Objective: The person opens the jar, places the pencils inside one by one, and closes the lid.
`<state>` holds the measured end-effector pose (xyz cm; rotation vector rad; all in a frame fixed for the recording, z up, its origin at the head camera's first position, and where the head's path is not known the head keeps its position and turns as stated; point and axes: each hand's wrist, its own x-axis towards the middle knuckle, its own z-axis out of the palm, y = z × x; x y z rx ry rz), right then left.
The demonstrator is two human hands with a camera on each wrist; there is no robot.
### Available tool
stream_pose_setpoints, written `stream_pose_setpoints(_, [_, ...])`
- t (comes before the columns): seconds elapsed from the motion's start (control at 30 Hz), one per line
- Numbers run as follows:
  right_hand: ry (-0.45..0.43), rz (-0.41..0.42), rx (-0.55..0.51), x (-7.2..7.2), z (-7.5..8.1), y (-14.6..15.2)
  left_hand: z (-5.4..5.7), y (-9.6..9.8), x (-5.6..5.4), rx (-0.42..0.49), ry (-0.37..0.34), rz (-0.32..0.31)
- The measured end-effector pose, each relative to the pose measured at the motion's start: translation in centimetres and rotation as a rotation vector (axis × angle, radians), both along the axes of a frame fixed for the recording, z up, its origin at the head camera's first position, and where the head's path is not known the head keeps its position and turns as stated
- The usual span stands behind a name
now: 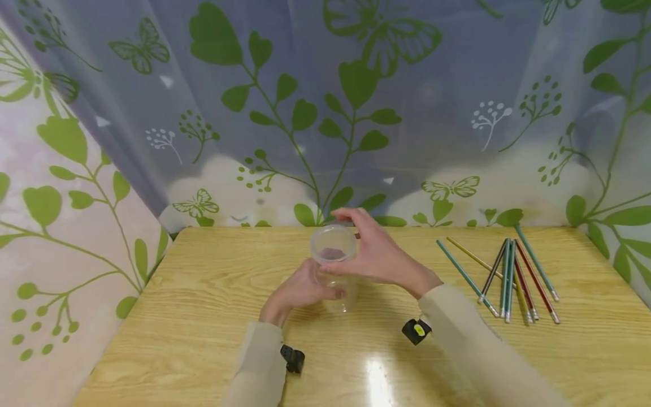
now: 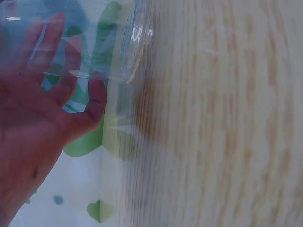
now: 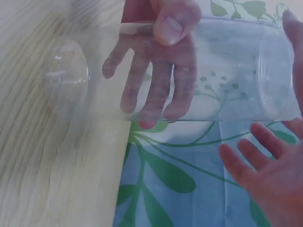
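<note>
A clear, see-through plastic jar (image 1: 333,244) stands roughly upright in the head view, its round top end tipped toward the camera. Around its side the left hand (image 1: 305,288) holds it; in the right wrist view those fingers show through the wall of the jar (image 3: 227,71). At the top end is the right hand (image 1: 373,249), thumb on the near side of the rim and forefinger at the far side. Other right-hand fingers (image 3: 255,161) spread beside the jar. Whether a lid covers the top, or the base touches the table, I cannot tell.
Several pencils (image 1: 508,277), green, red, yellow and dark, lie in a loose heap on the right of the wooden table (image 1: 203,339). Behind the table hangs a curtain (image 1: 432,113) with leaves and butterflies. Each wrist carries a small black device (image 1: 416,330).
</note>
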<state>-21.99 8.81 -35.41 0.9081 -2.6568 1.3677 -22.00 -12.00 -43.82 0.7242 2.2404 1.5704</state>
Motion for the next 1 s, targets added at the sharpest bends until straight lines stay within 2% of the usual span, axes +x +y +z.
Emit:
stream_pose_setpoints(0.1, [0.08, -0.06, 0.0, 0.6, 0.1, 0.1, 0.1, 0.1, 0.1, -0.007, -0.01, 0.012])
stream_pose_setpoints(0.2, [0.117, -0.072, -0.022, 1.0, 0.1, 0.1, 0.0, 0.1, 0.1, -0.003, -0.023, 0.014])
stream_pose_setpoints(0.53, [0.093, -0.009, -0.078, 1.2, -0.5, 0.8, 0.0, 0.2, 0.1, 0.019, -0.02, 0.011])
stream_pose_setpoints(0.73, [0.134, -0.049, -0.099, 1.5, -0.4, 0.5, -0.2, 0.2, 0.0, 0.027, -0.01, 0.002])
stream_pose_setpoints(0.87, [0.151, -0.094, -0.108, 1.5, -0.4, 0.2, -0.1, 0.4, 0.2, 0.016, -0.004, 0.043])
stream_pose_setpoints(1.0, [0.146, -0.092, -0.113, 1.4, -0.4, 0.2, 0.0, 0.7, 0.3, 0.003, -0.011, 0.114])
